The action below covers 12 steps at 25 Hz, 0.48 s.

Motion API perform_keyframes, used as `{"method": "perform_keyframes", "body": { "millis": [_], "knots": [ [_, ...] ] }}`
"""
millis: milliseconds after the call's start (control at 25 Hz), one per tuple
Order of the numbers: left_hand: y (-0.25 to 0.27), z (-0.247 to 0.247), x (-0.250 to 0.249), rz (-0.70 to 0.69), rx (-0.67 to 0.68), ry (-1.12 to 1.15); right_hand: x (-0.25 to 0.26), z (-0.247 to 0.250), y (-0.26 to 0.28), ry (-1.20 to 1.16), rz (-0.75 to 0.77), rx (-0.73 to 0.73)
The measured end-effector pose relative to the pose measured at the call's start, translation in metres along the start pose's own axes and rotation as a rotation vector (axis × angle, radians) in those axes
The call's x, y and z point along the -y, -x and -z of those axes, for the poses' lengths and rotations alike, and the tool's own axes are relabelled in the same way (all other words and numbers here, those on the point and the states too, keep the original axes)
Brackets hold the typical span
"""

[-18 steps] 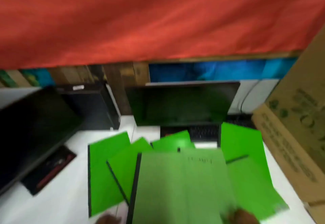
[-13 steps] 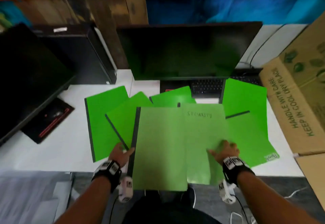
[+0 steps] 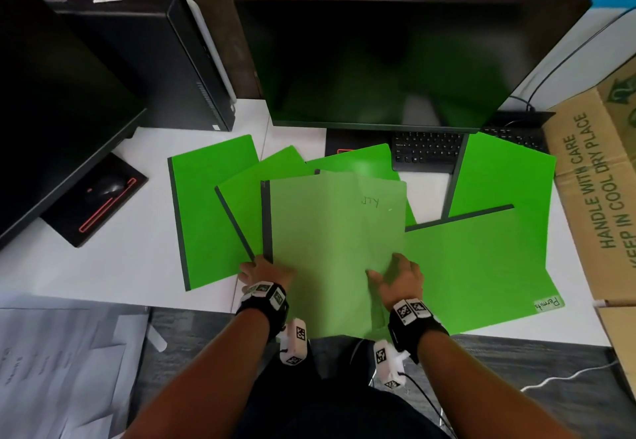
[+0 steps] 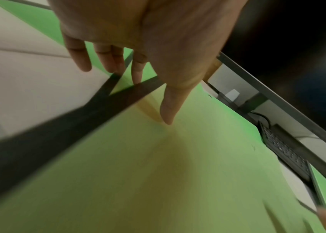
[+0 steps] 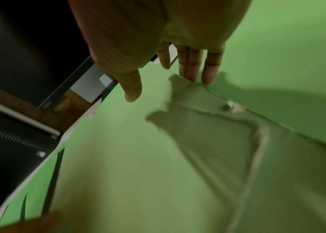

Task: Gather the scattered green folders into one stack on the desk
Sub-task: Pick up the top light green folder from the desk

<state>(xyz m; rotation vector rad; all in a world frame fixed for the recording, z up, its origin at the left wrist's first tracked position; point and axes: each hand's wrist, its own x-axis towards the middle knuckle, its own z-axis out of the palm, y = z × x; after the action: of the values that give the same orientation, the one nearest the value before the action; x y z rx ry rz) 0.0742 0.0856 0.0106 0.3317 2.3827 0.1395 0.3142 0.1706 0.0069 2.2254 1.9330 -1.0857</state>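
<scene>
1. Pale top folder (image 3: 327, 249) lies on the fanned green folders (image 3: 206, 218), in front of the monitor (image 3: 395, 60), on the bench (image 3: 103, 266).
2. Left hand (image 3: 265, 271): grip spread, thumb (image 4: 168, 110) resting on that folder.
3. Right hand (image 3: 399, 278): grip spread, fingertips (image 5: 190, 74) touching its right edge.

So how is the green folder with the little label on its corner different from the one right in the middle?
The labelled folder is bright green; the middle folder is paler. The labelled one lies turned, its dark spine along the far edge; the middle one's spine runs down its left side. Both hands, the left hand and the right hand, rest on the middle one; neither is on the labelled one. Both lie flat on the desk.
</scene>
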Motion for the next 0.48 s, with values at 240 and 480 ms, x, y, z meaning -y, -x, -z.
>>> {"method": "perform_keyframes", "body": {
  "millis": [240,480],
  "knots": [
    [0.014,-0.014,-0.016,-0.188,0.077,-0.047,0.023,0.014,-0.024,-0.376,-0.229,0.160],
    [0.006,-0.002,-0.025,-0.147,0.242,0.205,0.016,0.025,-0.032,-0.544,-0.291,0.177]
  ]
}}
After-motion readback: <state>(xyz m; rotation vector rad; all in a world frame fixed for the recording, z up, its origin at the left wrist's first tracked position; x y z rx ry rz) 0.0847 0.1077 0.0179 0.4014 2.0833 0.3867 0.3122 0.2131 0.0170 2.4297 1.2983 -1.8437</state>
